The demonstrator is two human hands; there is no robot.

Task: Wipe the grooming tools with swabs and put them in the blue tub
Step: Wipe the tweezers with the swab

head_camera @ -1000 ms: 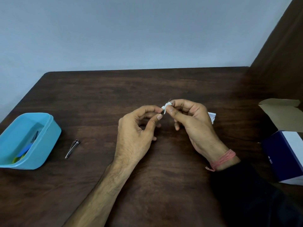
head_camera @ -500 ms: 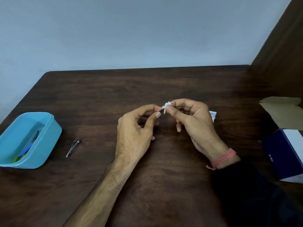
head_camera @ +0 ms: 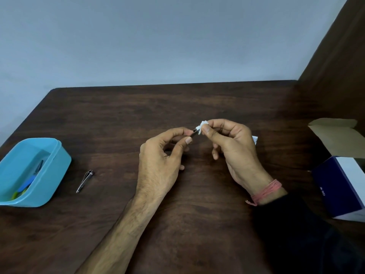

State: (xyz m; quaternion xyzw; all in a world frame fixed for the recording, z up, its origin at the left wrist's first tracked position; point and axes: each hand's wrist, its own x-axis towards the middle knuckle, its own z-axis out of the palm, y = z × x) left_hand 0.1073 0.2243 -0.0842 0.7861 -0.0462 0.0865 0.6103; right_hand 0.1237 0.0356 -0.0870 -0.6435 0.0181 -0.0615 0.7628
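- Head view: the left hand (head_camera: 158,167) is raised over the middle of the table (head_camera: 197,224), its thumb and forefinger pressed together on the near end of a small metal tool (head_camera: 194,133); the other fingers curl loosely beneath.
- The right hand (head_camera: 233,149) faces it, thumb and forefinger pinching a white swab (head_camera: 202,127) against the far tip of the same tool, so that the swab wraps the metal where the two hands meet. The remaining right fingers are bent inward; a scrap of white wrapper (head_camera: 254,139) shows behind that hand, but I cannot tell whether the hand holds it.
- Only a short piece of the tool shows between the two pinches, dark and shiny; its kind cannot be told.
- A nail clipper (head_camera: 85,180) lies flat on the table, well apart from both hands, just right of the blue tub (head_camera: 57,175).
- The tub stands at the left edge and holds a few blue and green items (head_camera: 26,184).
- An open cardboard box (head_camera: 339,184) stands at the right edge.
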